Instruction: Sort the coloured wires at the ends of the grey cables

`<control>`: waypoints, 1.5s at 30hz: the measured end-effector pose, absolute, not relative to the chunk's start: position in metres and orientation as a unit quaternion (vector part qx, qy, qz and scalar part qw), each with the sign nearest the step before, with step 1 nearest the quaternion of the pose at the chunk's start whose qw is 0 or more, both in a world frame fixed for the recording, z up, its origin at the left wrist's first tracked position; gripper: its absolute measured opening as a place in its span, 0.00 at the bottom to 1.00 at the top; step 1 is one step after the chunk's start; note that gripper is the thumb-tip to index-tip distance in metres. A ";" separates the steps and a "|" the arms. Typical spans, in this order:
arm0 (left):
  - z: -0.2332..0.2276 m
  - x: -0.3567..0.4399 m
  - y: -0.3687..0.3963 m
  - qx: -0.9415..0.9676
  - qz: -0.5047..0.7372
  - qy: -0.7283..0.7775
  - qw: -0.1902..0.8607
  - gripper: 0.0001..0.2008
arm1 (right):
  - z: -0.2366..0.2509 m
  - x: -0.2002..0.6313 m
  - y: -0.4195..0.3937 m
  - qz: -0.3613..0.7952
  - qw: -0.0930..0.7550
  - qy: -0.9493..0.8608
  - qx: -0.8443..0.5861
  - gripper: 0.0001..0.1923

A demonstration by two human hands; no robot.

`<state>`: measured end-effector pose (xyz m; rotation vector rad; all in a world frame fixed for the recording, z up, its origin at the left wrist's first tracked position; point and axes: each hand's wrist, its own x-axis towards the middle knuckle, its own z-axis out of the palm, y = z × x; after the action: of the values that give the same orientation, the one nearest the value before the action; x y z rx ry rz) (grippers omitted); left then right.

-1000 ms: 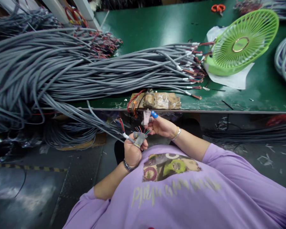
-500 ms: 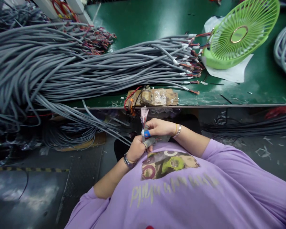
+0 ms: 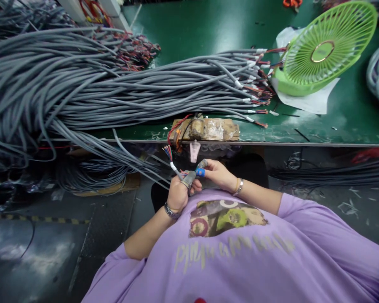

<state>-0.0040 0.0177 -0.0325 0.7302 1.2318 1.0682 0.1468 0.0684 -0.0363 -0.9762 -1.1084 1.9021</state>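
The left hand (image 3: 177, 196) is curling shut around the end of a grey cable (image 3: 176, 171), its taped thumb pressing against the sheath while the cable's coloured wire ends (image 3: 168, 152) are fanning out above the fist. The right hand (image 3: 219, 174) is sitting just beside it, its blue-taped fingertip (image 3: 200, 171) pinching closed against the wires at the left thumb; what exactly lies between those tips is too small to tell. Both hands are working in front of the person's purple shirt (image 3: 240, 252), below the edge of the green table (image 3: 334, 126). A taped wooden block (image 3: 208, 129) is lying on that edge right above the hands. Behind it a big bundle of grey cables (image 3: 113, 92) is spreading across the table, and a green fan (image 3: 322, 50) is standing at the far right.
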 end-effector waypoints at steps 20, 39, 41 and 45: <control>-0.036 -0.009 0.012 0.336 0.505 0.557 0.567 0.16 | -0.035 0.138 0.080 0.801 0.276 -0.370 -0.381 0.23; -0.036 -0.006 0.012 0.329 0.525 0.575 0.535 0.17 | -0.028 0.129 0.074 0.750 0.324 -0.406 -0.409 0.12; -0.038 -0.006 0.011 0.313 0.538 0.568 0.538 0.17 | -0.028 0.129 0.074 0.757 0.332 -0.394 -0.401 0.12; -0.038 -0.006 0.010 0.321 0.540 0.566 0.534 0.17 | -0.024 0.127 0.075 0.758 0.315 -0.403 -0.406 0.14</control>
<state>-0.0064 0.0096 -0.0378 0.7645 1.3494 1.2866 0.1272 0.0755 -0.0241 -1.0696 -1.0610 1.9964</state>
